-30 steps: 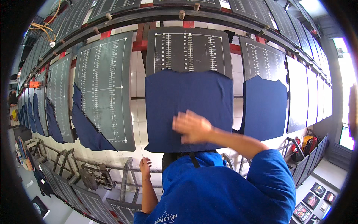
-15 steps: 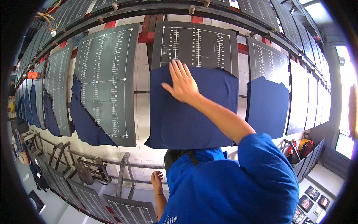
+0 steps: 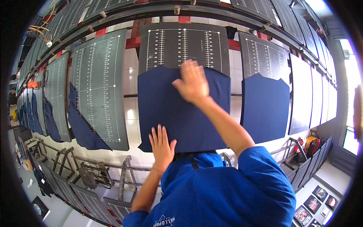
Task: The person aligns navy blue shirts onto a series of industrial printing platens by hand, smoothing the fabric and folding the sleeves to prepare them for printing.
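A navy fabric panel (image 3: 177, 117) lies flat over the near part of a dark grey board (image 3: 194, 45) printed with white ruler scales. My right hand (image 3: 193, 83) lies on the panel close to its far edge, fingers stretched out and slightly blurred, fingertips reaching that edge. Near the panel's lower left corner, my left hand (image 3: 162, 147) rests palm down with fingers extended. Neither hand grips anything. At the panel's near left corner a small bit of fabric sticks out past the board.
To the right, another navy panel (image 3: 265, 108) covers a similar board. On the left, a grey board (image 3: 100, 87) has a navy piece (image 3: 83, 125) folded diagonally along its side. Black metal rails (image 3: 124, 15) run behind the boards. Below left stand metal frames (image 3: 123, 178) with more boards.
My left hand has come up from beside my body onto the near left of the panel. My right hand has slid rightward along the far edge. The view has shifted slightly.
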The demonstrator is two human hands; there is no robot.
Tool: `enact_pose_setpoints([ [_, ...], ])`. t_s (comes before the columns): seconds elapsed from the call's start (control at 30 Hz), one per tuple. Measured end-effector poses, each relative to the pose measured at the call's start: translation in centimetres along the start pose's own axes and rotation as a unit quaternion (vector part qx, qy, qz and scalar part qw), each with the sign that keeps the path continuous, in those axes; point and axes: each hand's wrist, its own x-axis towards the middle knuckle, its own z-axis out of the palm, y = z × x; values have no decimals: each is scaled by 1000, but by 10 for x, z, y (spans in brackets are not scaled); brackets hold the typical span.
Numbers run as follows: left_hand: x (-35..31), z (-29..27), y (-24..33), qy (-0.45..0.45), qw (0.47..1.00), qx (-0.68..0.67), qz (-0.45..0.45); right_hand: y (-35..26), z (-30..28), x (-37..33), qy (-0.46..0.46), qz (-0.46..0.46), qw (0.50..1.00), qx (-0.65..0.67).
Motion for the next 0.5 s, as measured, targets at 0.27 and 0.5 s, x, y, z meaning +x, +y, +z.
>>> enact_pose_setpoints([
  [0.27,239,-3,-11,180,976,125,14,-22,-41,-243,-247,-179,949,86],
  [0.5,136,-4,120,-1,987,88,137,141,-38,-50,-36,-26,999,-24],
])
